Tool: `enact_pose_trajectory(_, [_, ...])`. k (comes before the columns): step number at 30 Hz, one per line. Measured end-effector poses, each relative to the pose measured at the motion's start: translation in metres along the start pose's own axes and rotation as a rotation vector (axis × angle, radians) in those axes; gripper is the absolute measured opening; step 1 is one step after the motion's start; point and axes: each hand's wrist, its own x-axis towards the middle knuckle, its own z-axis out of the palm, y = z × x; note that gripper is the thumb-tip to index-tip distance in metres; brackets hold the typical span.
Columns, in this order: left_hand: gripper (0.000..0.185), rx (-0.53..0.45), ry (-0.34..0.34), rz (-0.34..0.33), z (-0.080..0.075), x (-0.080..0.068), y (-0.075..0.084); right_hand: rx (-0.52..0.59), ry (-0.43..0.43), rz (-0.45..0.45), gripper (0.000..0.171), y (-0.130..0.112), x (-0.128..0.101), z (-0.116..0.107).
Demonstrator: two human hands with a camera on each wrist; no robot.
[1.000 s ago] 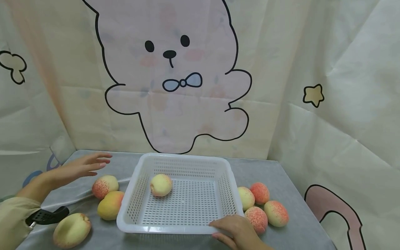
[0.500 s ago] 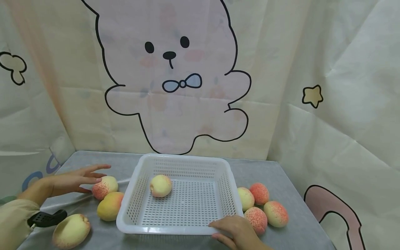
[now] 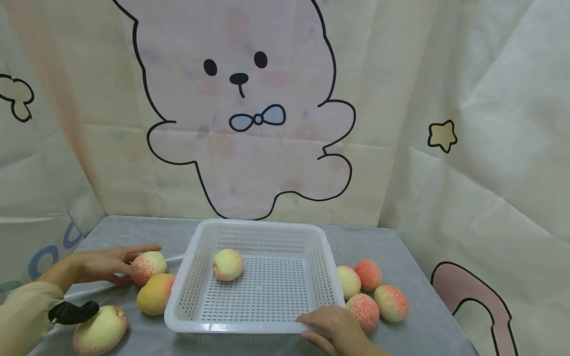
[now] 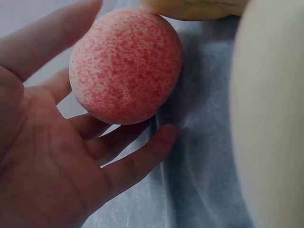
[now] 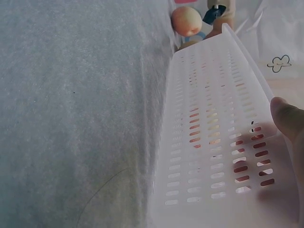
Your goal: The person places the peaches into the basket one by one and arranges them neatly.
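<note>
One speckled peach lies within reach of your left grip, whose thumb and fingers stand apart around its outer side; whether the fingertips press on it cannot be told. The peach rests on the grey table, just right of that palm. A yellow fruit sits close to it, to the right of your left grip and a little nearer to you, between the peach and the white basket. Nearer to you than your left grip is a large pale fruit, partly behind the black strap on your wrist. Your right grip is clamped on the basket's near right corner, fingers over the rim. Beyond it and to its left, inside the basket, lies a pale peach. Just right of your right grip and slightly farther off, four fruits cluster beside the basket: a pale yellow one, a red one, a pink-speckled one and a red-and-yellow one. Well beyond both hands hangs a backdrop with a cartoon bear.
</note>
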Motion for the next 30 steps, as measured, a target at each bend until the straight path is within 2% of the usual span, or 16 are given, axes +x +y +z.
enact_pose_trajectory(4, [0.088, 0.010, 0.015, -0.008, 0.001, 0.004, 0.000, 0.000, -0.005, 0.005, 0.021, 0.000, 0.000, 0.000])
enact_pose_trajectory(10, [0.086, -0.012, 0.022, 0.043, 0.000, 0.009, -0.002, -0.005, -0.002, 0.011, 0.021, 0.001, -0.001, 0.000])
enact_pose_trajectory(21, [0.080, -0.007, 0.059, 0.082, -0.001, 0.007, -0.002, -0.009, 0.010, -0.015, 0.021, 0.002, -0.002, 0.001])
enact_pose_trajectory(30, [0.075, 0.020, 0.158, 0.136, -0.009, -0.002, 0.005, -0.003, 0.022, -0.038, 0.020, 0.003, -0.002, 0.003])
